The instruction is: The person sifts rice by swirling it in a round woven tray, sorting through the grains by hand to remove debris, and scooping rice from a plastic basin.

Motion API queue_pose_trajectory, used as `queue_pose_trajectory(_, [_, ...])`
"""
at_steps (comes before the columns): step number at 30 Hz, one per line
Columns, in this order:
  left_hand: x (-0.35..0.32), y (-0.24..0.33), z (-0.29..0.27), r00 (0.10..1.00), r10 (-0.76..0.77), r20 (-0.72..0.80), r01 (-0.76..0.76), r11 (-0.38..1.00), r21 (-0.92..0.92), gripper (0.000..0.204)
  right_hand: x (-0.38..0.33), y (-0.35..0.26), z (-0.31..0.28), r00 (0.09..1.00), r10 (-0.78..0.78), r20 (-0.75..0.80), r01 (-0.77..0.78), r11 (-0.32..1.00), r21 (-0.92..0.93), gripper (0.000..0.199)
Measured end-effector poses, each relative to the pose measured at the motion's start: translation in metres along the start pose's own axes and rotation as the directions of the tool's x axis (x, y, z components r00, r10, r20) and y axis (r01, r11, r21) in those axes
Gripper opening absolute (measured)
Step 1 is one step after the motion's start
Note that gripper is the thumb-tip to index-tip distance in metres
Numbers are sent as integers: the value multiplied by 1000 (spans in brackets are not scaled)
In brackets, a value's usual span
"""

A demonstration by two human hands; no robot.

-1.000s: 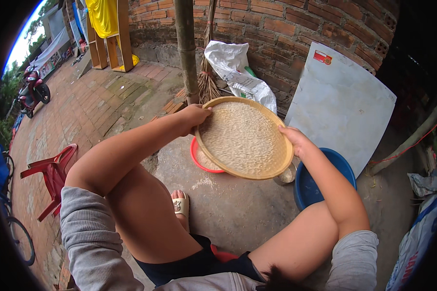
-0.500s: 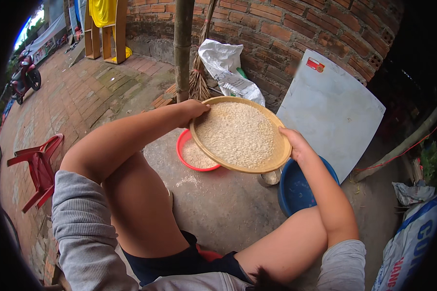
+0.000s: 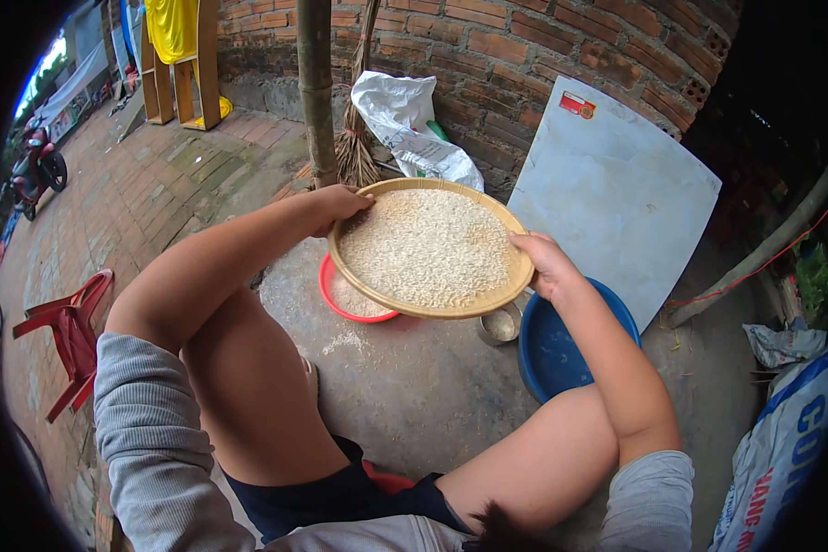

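Observation:
A round woven winnowing basket (image 3: 391, 301) is held up before me, with pale rice grains (image 3: 432, 247) spread over its bottom. My left hand (image 3: 343, 204) grips its upper left rim, thumb over the edge. On the right rim, my right hand (image 3: 545, 261) is closed round the edge, its fingers partly hidden beneath. Below the basket's left side stands a red basin (image 3: 331, 299) holding more grain, partly covered by the basket. Under its right side sits a small metal bowl (image 3: 500, 327) with some pale grain in it.
A blue tub (image 3: 561, 354) stands by my right knee. Behind it a white panel (image 3: 616, 193) leans against the brick wall. A wooden post (image 3: 316, 92), a straw broom (image 3: 352, 152) and a white sack (image 3: 400, 110) are beyond the basket. At left lies a red plastic stool (image 3: 72, 340).
The basket, held in both hands, has shifted slightly left in the view. The grains have spread more toward its left and near side. The whole scene has shifted a little left too.

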State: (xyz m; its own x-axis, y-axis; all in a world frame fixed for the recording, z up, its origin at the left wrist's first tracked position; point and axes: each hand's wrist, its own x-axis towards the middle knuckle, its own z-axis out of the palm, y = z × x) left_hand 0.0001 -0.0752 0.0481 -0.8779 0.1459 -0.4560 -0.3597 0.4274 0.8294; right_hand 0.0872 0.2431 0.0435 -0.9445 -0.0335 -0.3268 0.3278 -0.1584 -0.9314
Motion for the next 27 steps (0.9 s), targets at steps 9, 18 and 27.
queue_pose_trajectory(9, [-12,17,48,983,110,-148,-118,992,-44,27,19,5,-35,944,-310,-113,233,870,-434,33])
queue_pose_trajectory(18, [-24,10,65,990,139,-32,-142,980,-137,25,-18,-19,-20,582,-691,429,584,-13,-812,31])
queue_pose_trajectory(27, [-18,4,61,971,209,118,-189,969,-160,24,-22,-11,-9,685,-404,607,666,8,-746,29])
